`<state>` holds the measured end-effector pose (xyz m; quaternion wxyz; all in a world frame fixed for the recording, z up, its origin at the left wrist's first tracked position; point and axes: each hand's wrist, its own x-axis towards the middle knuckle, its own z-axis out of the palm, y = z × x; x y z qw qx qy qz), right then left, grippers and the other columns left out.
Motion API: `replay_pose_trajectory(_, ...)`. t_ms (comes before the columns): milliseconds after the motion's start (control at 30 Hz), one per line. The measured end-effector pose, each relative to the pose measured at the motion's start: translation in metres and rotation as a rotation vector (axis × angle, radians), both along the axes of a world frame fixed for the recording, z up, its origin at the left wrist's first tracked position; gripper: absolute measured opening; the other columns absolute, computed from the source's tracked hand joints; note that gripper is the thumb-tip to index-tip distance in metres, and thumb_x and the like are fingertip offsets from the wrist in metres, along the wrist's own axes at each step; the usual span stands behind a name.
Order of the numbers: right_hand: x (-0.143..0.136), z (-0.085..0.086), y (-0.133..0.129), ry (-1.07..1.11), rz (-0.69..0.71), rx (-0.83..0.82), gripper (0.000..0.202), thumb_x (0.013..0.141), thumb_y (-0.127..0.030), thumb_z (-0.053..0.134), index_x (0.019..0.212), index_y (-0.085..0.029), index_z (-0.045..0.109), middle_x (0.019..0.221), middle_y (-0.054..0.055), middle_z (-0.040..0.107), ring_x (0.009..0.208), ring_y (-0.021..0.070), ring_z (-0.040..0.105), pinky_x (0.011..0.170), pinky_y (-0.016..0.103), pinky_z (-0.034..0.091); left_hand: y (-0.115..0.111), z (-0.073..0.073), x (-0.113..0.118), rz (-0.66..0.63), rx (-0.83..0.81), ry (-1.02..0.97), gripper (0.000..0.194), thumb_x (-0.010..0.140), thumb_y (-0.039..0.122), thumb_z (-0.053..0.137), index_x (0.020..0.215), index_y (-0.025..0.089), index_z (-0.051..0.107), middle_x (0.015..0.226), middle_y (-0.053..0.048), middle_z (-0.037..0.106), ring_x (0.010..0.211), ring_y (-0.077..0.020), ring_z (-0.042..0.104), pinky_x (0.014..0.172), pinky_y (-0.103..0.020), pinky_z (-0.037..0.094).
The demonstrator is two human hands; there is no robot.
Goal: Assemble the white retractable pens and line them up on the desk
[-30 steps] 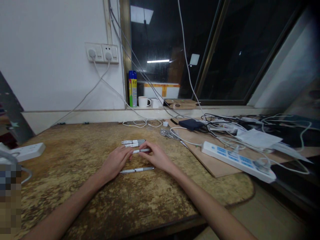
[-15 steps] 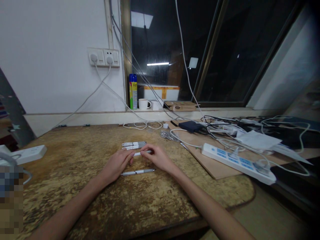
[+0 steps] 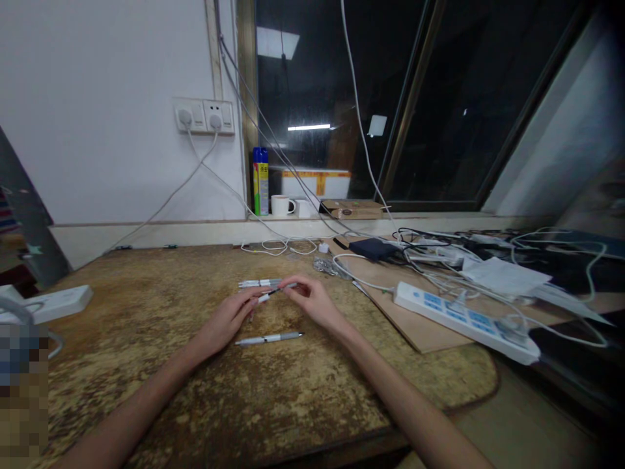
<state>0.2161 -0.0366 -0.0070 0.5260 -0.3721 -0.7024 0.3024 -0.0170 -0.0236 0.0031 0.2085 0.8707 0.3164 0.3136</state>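
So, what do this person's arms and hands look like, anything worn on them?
The left hand and right hand are ungloved. The left forearm and right forearm are bare, with no sleeve, watch or bracelet in view. No markings show; rings are too small to tell.

White wall and dark window with bright light patches, behind a worn, mottled table

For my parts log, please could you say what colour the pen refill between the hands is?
The pen refill looks black in the head view.
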Motion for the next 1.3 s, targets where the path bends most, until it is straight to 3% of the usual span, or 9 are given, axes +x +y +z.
replay_pose_trajectory(200,0.004,-0.005,0.005,-0.020,-0.008,-0.075,0.021,0.090,-0.034,0.060,0.099,-0.020,0.072,0.090,0.003,0.072,0.084,0.0177,0.063,0.079,0.029,0.049,0.005,-0.005,-0.002,-0.025,0.058,0.014,0.037,0.102,0.030,0.039,0.131,0.027,0.061,0.137,-0.006,0.061,0.128,-0.0230,0.054,0.112,-0.042,0.039)
replay_pose_trajectory(467,0.015,-0.014,0.021,0.222,-0.069,-0.154,0.019,0.085,-0.033,0.061,0.094,-0.018,0.069,0.085,0.005,0.070,0.081,0.0187,0.066,0.082,0.032,0.051,0.007,-0.005,-0.005,0.045,0.095,0.001,0.035,0.102,0.034,0.040,0.126,0.024,0.063,0.129,-0.009,0.062,0.121,-0.0240,0.057,0.110,-0.041,0.041)
replay_pose_trajectory(633,0.010,-0.015,0.017,0.045,-0.143,-0.105,0.023,0.089,-0.036,0.057,0.090,-0.017,0.070,0.080,0.003,0.069,0.078,0.0179,0.064,0.079,0.030,0.049,0.006,-0.003,-0.005,0.035,0.110,0.005,0.032,0.102,0.031,0.039,0.123,0.026,0.064,0.126,-0.007,0.062,0.120,-0.0227,0.056,0.108,-0.038,0.042)
replay_pose_trajectory(767,0.002,-0.016,0.010,-0.069,-0.060,-0.110,0.032,0.092,-0.043,0.056,0.084,-0.016,0.069,0.077,0.002,0.068,0.074,0.0170,0.062,0.073,0.028,0.047,0.006,-0.005,-0.005,0.020,0.105,0.012,0.032,0.102,0.029,0.041,0.123,0.026,0.064,0.127,-0.006,0.061,0.121,-0.0223,0.056,0.108,-0.038,0.042)
replay_pose_trajectory(967,0.003,-0.019,0.015,0.039,0.069,-0.179,0.034,0.092,-0.049,0.057,0.084,-0.017,0.069,0.077,0.002,0.068,0.074,0.0171,0.063,0.073,0.027,0.048,0.009,-0.005,-0.006,-0.008,0.103,-0.019,0.034,0.100,0.032,0.045,0.128,0.028,0.064,0.131,-0.005,0.062,0.123,-0.0232,0.056,0.111,-0.038,0.040)
replay_pose_trajectory(1100,0.009,-0.020,0.020,0.079,-0.004,-0.132,0.034,0.092,-0.048,0.056,0.084,-0.018,0.069,0.077,0.002,0.068,0.074,0.0172,0.063,0.074,0.027,0.048,0.016,-0.009,-0.010,0.103,0.045,-0.120,0.036,0.098,0.038,0.050,0.130,0.026,0.062,0.133,-0.006,0.064,0.123,-0.0248,0.057,0.110,-0.039,0.041)
replay_pose_trajectory(1300,0.014,-0.025,0.025,0.027,-0.206,-0.025,0.027,0.091,-0.043,0.058,0.092,-0.018,0.069,0.078,0.003,0.069,0.072,0.0186,0.063,0.073,0.030,0.048,0.025,-0.013,-0.017,0.200,-0.065,-0.218,0.033,0.094,0.042,0.056,0.118,0.023,0.068,0.120,-0.006,0.071,0.110,-0.0249,0.066,0.099,-0.036,0.049)
